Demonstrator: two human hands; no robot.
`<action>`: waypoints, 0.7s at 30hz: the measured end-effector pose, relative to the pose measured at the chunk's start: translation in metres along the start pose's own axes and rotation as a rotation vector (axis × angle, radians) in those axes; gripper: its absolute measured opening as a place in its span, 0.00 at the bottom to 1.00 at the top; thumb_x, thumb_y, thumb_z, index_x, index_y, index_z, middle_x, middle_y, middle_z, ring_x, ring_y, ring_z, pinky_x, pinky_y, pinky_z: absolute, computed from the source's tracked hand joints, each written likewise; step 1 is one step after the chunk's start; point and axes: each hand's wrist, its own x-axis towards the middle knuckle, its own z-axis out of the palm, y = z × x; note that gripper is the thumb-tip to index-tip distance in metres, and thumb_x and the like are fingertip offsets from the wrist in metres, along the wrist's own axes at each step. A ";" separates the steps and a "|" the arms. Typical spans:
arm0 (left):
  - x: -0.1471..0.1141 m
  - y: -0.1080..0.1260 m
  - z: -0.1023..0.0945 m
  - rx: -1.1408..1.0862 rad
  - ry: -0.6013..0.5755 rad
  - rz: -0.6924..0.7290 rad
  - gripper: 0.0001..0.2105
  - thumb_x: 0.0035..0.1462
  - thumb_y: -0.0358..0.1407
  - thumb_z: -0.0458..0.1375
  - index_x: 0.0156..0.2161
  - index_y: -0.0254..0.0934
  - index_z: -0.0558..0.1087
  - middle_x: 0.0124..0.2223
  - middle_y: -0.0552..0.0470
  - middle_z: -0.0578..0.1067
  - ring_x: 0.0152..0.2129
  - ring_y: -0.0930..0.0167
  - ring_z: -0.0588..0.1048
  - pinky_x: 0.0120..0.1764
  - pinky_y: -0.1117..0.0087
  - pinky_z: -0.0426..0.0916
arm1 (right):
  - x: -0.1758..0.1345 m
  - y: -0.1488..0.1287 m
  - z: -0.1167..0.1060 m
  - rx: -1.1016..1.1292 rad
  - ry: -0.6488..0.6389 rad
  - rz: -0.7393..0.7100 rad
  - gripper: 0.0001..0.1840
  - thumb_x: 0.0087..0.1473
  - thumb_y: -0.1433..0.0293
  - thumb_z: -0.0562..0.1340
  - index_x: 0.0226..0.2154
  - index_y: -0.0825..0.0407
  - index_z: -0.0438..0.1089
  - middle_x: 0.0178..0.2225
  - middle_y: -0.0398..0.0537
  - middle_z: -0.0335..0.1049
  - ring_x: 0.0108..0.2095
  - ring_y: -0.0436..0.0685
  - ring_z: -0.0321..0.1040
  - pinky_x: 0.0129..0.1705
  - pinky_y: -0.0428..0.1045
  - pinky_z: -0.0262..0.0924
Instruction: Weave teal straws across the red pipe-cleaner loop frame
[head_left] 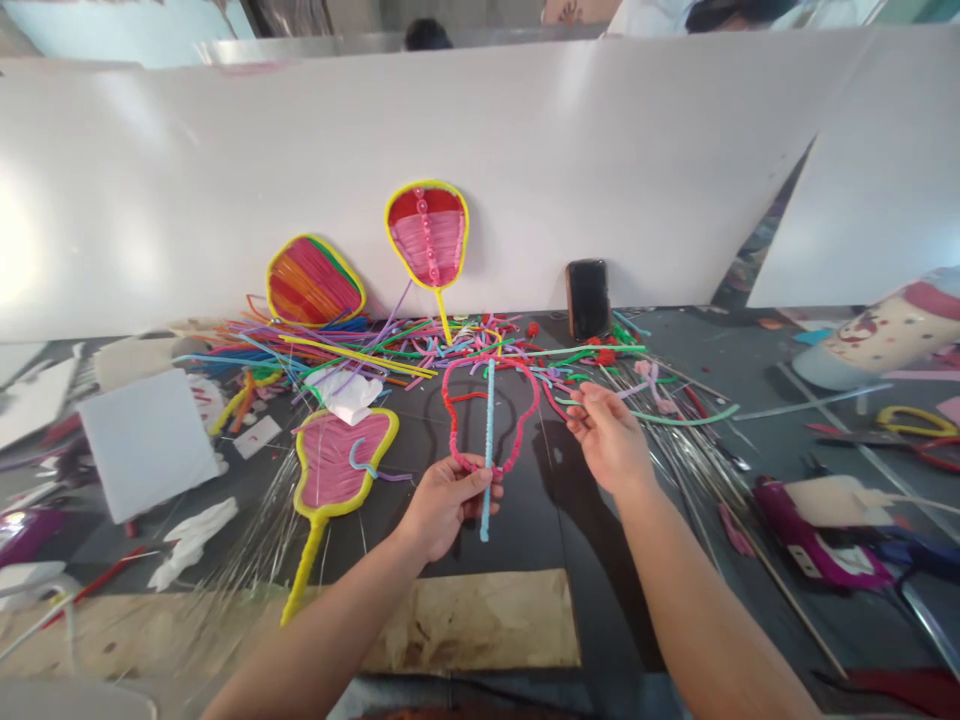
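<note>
My left hand (pixel 454 500) is closed round the lower end of a fan-shaped frame (pixel 534 405) of twisted pink and red pipe cleaner. A light blue twisted stem (pixel 490 420) runs upright through the middle of this frame and sticks out below my fingers. To the right, my right hand (pixel 606 430) pinches a pale green pipe cleaner (pixel 694 420), which shows on both sides of the fingers. Left of the frame lies a pink fan with yellow edge and handle (pixel 337 465). A light blue curl (pixel 361 455) rests on that fan.
Loose coloured pipe cleaners (pixel 360 352) are heaped along the white board (pixel 525 200). Two finished fans (pixel 427 235) and a phone (pixel 589 300) lean there. Thin wires (pixel 697 480), scissors (pixel 911 425), a magenta glue gun (pixel 825 550) and a cup (pixel 885 330) lie right. A wooden strip (pixel 487 620) lies in front.
</note>
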 end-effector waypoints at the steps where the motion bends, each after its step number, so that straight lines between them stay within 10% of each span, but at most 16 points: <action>1: 0.000 0.001 -0.001 0.000 0.008 0.009 0.16 0.37 0.38 0.70 0.30 0.32 0.72 0.29 0.51 0.76 0.23 0.74 0.74 0.26 0.74 0.72 | 0.000 0.002 0.000 -0.076 -0.012 -0.043 0.17 0.41 0.60 0.68 0.34 0.48 0.69 0.34 0.42 0.69 0.30 0.49 0.65 0.30 0.45 0.62; 7: 0.005 0.003 -0.009 -0.076 0.077 0.163 0.15 0.37 0.35 0.70 0.30 0.34 0.70 0.28 0.53 0.76 0.24 0.75 0.75 0.26 0.77 0.71 | -0.007 0.013 0.003 -0.417 -0.175 -0.272 0.14 0.47 0.60 0.63 0.36 0.49 0.68 0.34 0.45 0.67 0.32 0.52 0.63 0.32 0.48 0.63; 21: 0.002 -0.003 -0.004 0.047 -0.051 0.110 0.16 0.37 0.37 0.70 0.29 0.34 0.69 0.25 0.55 0.74 0.25 0.71 0.76 0.26 0.72 0.72 | -0.029 0.018 0.026 -0.157 -0.352 0.043 0.18 0.46 0.54 0.64 0.35 0.50 0.71 0.36 0.46 0.71 0.33 0.51 0.66 0.33 0.46 0.63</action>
